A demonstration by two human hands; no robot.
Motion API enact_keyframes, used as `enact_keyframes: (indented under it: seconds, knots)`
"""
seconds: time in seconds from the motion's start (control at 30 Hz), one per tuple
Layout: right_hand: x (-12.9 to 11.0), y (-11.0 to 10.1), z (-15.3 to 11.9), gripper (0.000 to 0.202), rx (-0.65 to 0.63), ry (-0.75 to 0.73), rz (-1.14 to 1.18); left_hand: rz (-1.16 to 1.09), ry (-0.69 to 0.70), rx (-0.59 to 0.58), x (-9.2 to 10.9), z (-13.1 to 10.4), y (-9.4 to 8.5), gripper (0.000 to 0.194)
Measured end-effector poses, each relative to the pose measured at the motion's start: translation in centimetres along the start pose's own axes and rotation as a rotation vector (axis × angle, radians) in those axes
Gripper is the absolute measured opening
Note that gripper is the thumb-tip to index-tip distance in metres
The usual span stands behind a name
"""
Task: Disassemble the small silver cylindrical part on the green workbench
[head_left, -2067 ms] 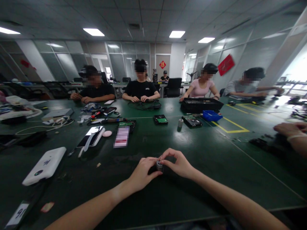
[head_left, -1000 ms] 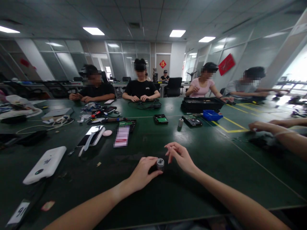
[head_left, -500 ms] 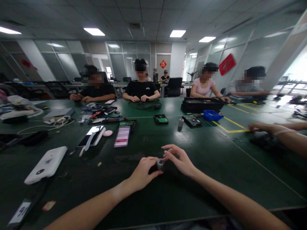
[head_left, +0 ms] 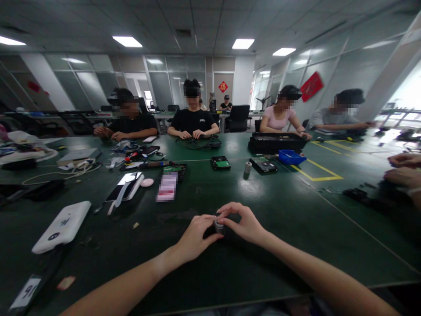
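A small grey metal cylinder [head_left: 219, 227] stands upright on the green table in front of me. My left hand [head_left: 195, 237] holds it from the left, with the thumb low on its side and the fingers near its top. Over the cylinder's top, my right hand [head_left: 241, 221] has its thumb and fingertips closed together, touching the top end. Those fingertips hide most of the top, so any small part between them cannot be made out. A similar grey cylinder [head_left: 247, 167] stands farther back, beside a hard drive [head_left: 264, 165].
Another hard drive [head_left: 220, 163] lies at mid-table, left of a blue tray [head_left: 291, 157]. Phones, a white device [head_left: 62, 227] and cables lie to the left. Co-workers sit across the table; another person's hands [head_left: 403, 169] are at the right edge.
My right hand's fingers have come down and closed onto the cylinder's top. My left hand stays in place. The other person's hands at the right have drawn back toward the edge.
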State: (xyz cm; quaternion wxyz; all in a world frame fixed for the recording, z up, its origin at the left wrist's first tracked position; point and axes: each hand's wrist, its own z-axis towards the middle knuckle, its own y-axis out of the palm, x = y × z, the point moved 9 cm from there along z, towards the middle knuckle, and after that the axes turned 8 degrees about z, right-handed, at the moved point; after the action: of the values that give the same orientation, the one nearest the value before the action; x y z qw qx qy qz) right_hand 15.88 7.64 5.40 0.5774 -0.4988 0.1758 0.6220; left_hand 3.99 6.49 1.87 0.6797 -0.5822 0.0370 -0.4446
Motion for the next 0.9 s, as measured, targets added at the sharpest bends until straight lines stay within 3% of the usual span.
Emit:
enact_keyframes:
  seconds: [0.1, 0.2, 0.4, 0.5, 0.63, 0.77, 0.9]
  knots:
    - [-0.6, 0.1, 0.1, 0.007, 0.011, -0.064, -0.044, -0.006, 0.01, 0.007, 0.0, 0.0, 0.1, 0.032]
    - [-0.8, 0.0, 0.4, 0.01, 0.043, -0.061, 0.025, -0.002, 0.005, 0.0, -0.2, 0.1, 0.2, 0.033]
    - [0.9, -3.4, 1.0, 0.025, 0.136, -0.008, 0.117, 0.018, -0.008, -0.042, -0.1, 0.2, 0.2, 0.031]
    - [4.0, -4.3, 0.6, 0.04, -0.006, 0.13, 0.104, 0.014, -0.012, -0.04, 0.0, 0.1, 0.1, 0.032]
    - [6.7, -3.7, -0.2, 0.058, -0.202, 0.25, 0.161, 0.018, -0.021, -0.038, -0.1, 0.1, -0.1, 0.035]
    - [6.8, -3.0, -0.5, 0.053, -0.313, 0.29, 0.139, 0.016, -0.024, -0.038, 0.0, 0.1, -0.1, 0.035]
    - [6.4, -3.9, -0.3, 0.051, -0.3, 0.291, 0.043, 0.011, -0.02, -0.036, -0.1, 0.1, 0.0, 0.035]
